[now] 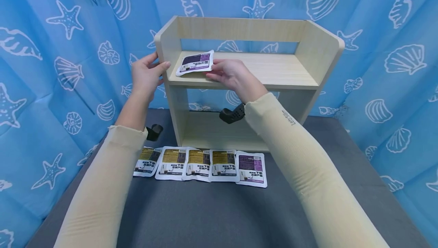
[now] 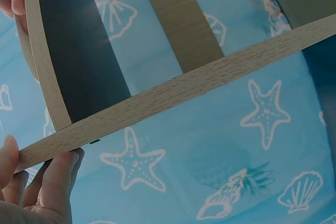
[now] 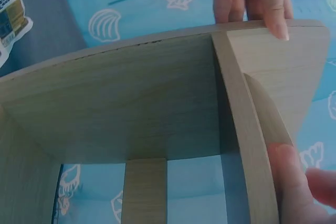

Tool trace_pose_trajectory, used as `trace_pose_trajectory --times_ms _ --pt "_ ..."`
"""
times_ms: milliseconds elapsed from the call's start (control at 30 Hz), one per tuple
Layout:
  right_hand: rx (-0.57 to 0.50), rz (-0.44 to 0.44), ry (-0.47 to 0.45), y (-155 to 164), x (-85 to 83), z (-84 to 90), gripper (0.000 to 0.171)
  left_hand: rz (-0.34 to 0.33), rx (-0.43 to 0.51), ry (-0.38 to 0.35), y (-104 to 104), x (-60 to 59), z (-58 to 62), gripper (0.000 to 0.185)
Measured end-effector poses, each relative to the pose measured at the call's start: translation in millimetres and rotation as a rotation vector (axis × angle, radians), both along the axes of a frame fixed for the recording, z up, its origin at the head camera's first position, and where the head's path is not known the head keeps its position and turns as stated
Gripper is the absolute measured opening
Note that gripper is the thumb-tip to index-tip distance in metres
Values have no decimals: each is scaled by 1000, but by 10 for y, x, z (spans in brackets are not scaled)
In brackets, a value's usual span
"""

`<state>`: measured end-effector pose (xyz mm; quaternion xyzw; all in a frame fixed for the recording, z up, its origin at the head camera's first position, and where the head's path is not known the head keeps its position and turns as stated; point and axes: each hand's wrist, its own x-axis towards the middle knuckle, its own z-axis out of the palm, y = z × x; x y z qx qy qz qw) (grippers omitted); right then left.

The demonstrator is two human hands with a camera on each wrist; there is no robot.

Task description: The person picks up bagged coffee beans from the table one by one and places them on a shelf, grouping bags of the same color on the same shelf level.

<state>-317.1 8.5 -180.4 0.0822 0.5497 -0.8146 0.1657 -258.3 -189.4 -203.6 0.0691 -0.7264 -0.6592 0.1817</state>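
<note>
A small light-wood shelf (image 1: 260,65) has two levels, with a bar across the back. My left hand (image 1: 145,75) grips the front edge of its left side panel, the thumb on the inner face; the left wrist view shows the fingers around that board (image 2: 147,98). At the left end of the upper level, a white pouch (image 1: 196,62) with a purple and dark label lies tilted, its right edge raised. My right hand (image 1: 234,73) pinches the pouch by that right edge. In the right wrist view, the pouch is hidden behind the shelf's board (image 3: 247,124).
On the grey table (image 1: 205,214), before the shelf, several pouches overlap in a row: yellow-labelled ones (image 1: 224,164) and, at the right end, a purple-labelled one (image 1: 252,169). A blue curtain (image 1: 369,88) with white shells hangs behind and at both sides.
</note>
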Motion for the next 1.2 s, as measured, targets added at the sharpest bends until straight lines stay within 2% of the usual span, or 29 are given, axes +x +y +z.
trace_pose_trajectory --times_ms 367,833,1033,1200 --pt "51 26 -19 -107 -56 56 40 4 14 11 12 5 0 49" --pt "63 39 -52 -105 -64 79 43 0 2 17 1 -4 -7 50" --pt "120 66 -65 -97 -40 135 50 -1 14 16 -10 -14 -15 50" --pt "221 71 -59 -106 -39 180 47 1 17 21 -13 -22 -19 49"
